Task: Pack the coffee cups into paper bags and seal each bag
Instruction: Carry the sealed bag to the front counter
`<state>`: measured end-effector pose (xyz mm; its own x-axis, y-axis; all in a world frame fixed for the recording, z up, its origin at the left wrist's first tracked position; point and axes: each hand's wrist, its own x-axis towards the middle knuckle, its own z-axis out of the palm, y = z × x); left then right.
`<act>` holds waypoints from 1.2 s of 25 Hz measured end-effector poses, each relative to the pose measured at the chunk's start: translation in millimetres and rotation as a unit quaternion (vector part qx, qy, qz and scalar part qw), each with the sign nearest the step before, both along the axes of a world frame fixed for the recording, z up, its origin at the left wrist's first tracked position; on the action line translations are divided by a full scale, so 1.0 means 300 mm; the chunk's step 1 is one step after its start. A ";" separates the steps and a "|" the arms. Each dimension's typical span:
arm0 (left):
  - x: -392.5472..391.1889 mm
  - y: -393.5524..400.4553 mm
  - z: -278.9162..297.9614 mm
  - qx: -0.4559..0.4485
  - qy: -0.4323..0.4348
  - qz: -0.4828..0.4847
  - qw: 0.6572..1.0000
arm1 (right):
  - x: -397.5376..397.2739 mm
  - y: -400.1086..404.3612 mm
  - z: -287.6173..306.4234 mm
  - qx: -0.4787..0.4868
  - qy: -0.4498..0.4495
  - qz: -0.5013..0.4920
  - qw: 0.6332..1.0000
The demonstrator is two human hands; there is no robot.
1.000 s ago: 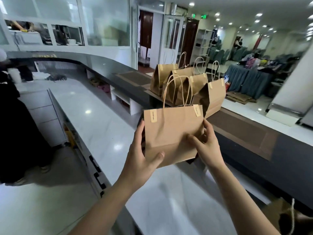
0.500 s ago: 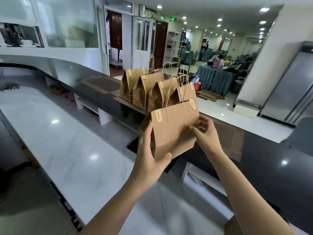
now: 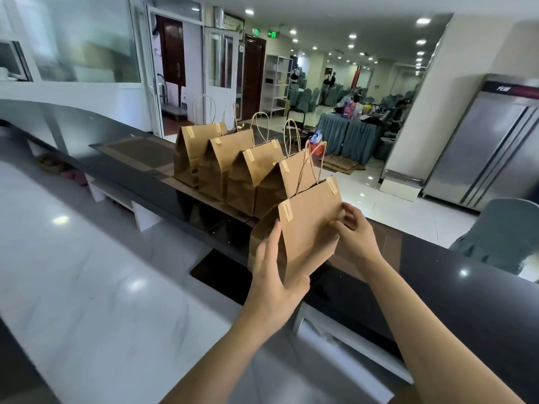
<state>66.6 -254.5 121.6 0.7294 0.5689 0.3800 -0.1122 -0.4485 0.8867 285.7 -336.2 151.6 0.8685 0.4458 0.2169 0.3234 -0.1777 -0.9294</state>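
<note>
Head view: sealed paper bag, contents hidden.

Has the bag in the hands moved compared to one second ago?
Yes. The held bag moved toward the row of bags on the dark counter.

Both forearms are bare from wrist to the frame edge, no sleeves showing; the left hand and right hand wear no gloves, rings, watch or bracelet
</note>
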 end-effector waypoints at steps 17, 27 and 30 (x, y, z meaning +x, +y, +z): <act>0.384 0.009 -0.069 -0.015 0.032 -0.017 0.999 | 0.361 0.079 -0.069 -0.027 0.037 -0.017 0.999; 0.579 0.065 -0.058 -0.014 0.042 -0.023 0.999 | 0.407 0.131 -0.116 -0.029 0.042 -0.007 0.999; 0.613 0.087 -0.059 -0.019 0.038 -0.029 0.999 | 0.416 0.141 -0.125 -0.032 0.046 -0.004 0.998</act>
